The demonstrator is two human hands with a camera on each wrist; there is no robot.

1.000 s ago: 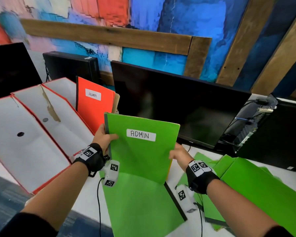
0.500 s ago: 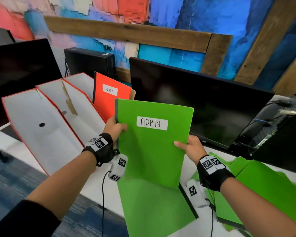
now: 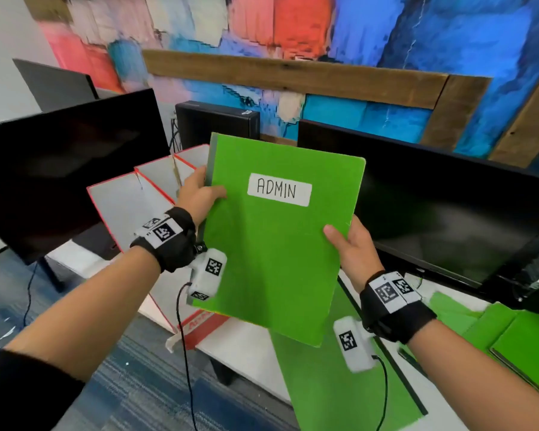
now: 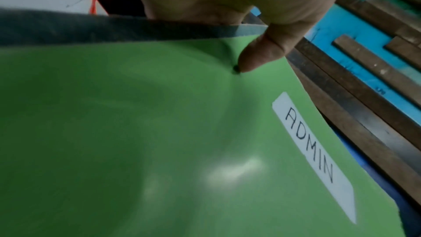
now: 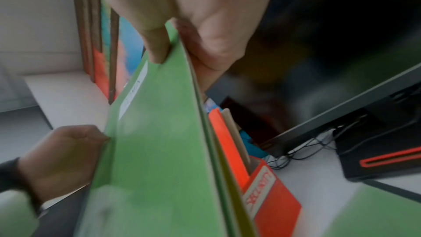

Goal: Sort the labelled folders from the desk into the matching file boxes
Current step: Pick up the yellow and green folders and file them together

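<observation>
Head view: both hands, left hand [image 3: 199, 194] and right hand [image 3: 352, 250], pinch ADMIN folder [image 3: 280, 244] edges; we'd match a file box [image 3: 128, 200] label, then lower it spine-first.

An office workstation: dark monitors [image 3: 448, 219] stand in a row on a white desk [image 3: 243, 340], a black computer tower [image 3: 217, 124] behind them; red file boxes [image 3: 156, 188] stand on it and green folders [image 3: 511, 337] lie there. Cables trail over blue-grey carpet [image 3: 131, 384]; a painted mural wall [image 3: 324, 42] with wooden planks rises behind.
</observation>
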